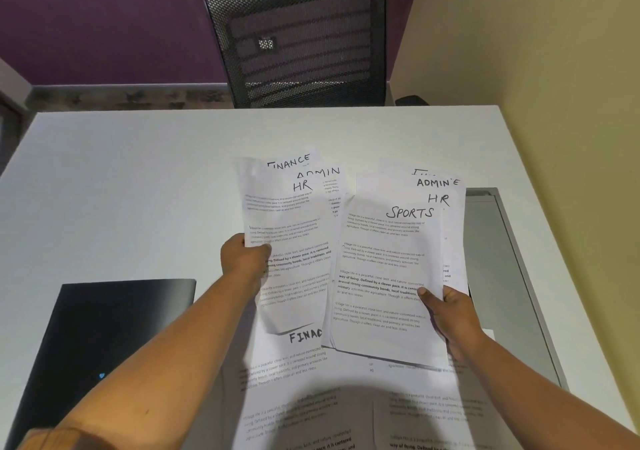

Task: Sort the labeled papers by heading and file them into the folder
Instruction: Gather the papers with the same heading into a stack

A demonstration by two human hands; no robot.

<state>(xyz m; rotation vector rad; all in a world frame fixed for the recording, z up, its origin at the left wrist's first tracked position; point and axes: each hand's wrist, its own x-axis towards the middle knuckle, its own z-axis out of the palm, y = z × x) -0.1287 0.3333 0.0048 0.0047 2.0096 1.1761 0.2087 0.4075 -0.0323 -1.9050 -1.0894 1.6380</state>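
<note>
My left hand (244,259) grips a fanned stack of papers (291,214) above the table; the headings HR, ADMIN and FINANCE show, HR in front. Held up to the right of that stack is a second fan (388,269), pinched at its lower right edge by my right hand (450,314). Its front sheet reads SPORTS, with HR, ADMIN and a partly hidden heading behind. More sheets lie flat on the table beneath, one headed FINANCE (294,373) with its last letters covered. A black folder (114,328) lies shut at the lower left.
The white table (138,172) stretches to the far edge, where a black mesh office chair (301,37) stands. A grey tray or folder (502,276) lies at the right under the papers. A yellow wall borders the table's right side.
</note>
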